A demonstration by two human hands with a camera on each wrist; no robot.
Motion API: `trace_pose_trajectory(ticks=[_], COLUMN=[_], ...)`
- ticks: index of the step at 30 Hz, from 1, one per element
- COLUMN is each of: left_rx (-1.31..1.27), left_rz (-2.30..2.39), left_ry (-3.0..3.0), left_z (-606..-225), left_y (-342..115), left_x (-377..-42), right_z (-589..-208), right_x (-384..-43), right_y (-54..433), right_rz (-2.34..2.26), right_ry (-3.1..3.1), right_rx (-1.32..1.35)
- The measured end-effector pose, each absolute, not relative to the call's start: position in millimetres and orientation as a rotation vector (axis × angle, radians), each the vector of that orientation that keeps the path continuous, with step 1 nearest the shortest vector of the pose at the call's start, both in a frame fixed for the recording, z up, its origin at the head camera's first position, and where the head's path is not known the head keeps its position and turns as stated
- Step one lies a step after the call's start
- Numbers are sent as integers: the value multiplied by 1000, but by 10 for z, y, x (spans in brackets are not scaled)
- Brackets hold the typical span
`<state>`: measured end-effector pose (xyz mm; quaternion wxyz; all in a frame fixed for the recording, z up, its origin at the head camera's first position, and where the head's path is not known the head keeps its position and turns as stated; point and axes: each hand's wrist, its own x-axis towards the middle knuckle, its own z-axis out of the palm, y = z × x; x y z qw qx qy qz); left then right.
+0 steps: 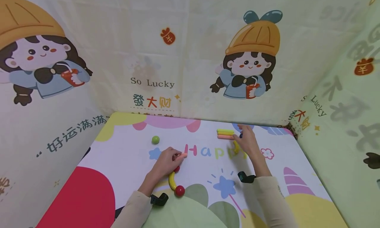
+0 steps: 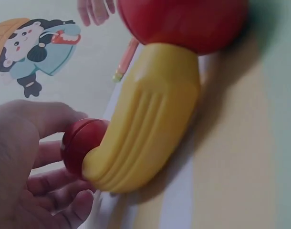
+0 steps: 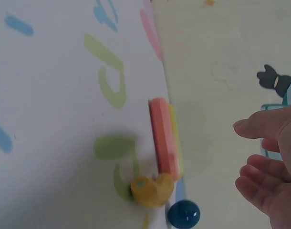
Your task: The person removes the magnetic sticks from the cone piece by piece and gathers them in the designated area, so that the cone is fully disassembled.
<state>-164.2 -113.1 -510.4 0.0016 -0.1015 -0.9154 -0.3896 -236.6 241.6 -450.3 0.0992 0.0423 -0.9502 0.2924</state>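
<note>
In the head view my left hand (image 1: 170, 160) pinches a short pink stick (image 1: 183, 155) at its fingertips. In the left wrist view a red ball (image 2: 83, 145) hides part of those fingers. A yellow toy banana (image 1: 172, 181) lies between that ball and a second red ball (image 1: 179, 191). My right hand (image 1: 247, 139) hovers with relaxed fingers and holds nothing. Near it are side-by-side yellow sticks (image 1: 225, 131) and a pink stick (image 1: 225, 137). A curved yellow toy (image 3: 152, 191) lies beside a dark blue ball (image 3: 183, 213), just by the sticks.
A green ball (image 1: 155, 139) sits toward the back left of the printed table mat (image 1: 127, 145). Patterned cloth walls (image 1: 190, 56) rise at the back and both sides. Each wrist carries a small black camera, such as the left one (image 1: 159, 199).
</note>
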Motion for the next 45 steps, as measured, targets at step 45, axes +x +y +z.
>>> trace_pose_trajectory(ticks=[45], left_rx=[-461], left_rz=[-1228], left_ry=[-2921], left_z=[-5116], left_y=[-999], left_x=[-1440], right_z=[-4864], right_x=[-1773], right_y=[1287], right_rz=[1014], right_ry=[-2997], right_rx=[492])
